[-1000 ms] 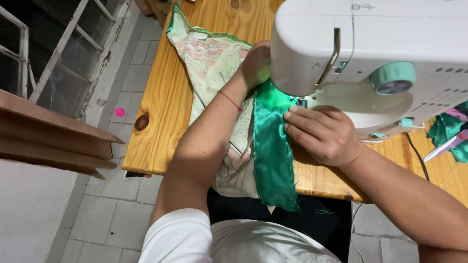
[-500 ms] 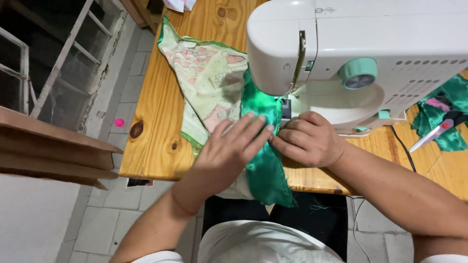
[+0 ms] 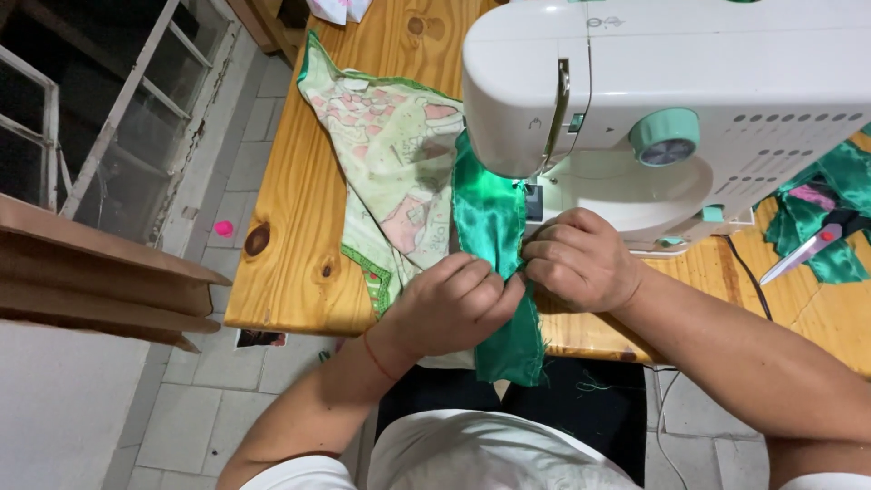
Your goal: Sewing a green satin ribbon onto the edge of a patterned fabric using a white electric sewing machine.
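A strip of shiny green satin fabric (image 3: 490, 222) runs from under the needle of a white sewing machine (image 3: 671, 82) down over the table's front edge. My left hand (image 3: 449, 304) pinches the strip near the table edge, fingers curled on it. My right hand (image 3: 576, 259) grips the same strip just in front of the machine's presser foot, touching my left hand. Under the satin lies a pale printed cloth with green trim (image 3: 390, 154), spread to the left of the machine.
The wooden table (image 3: 299, 218) holds scissors with a red pivot (image 3: 807, 249) on more green satin scraps (image 3: 830, 204) at the right. A black cable (image 3: 748, 290) trails off the front edge. Tiled floor, a metal window frame and a wooden shelf lie left.
My left hand has come back from behind the machine to the front and closed on the green strip beside my right hand. The view shifted slightly.
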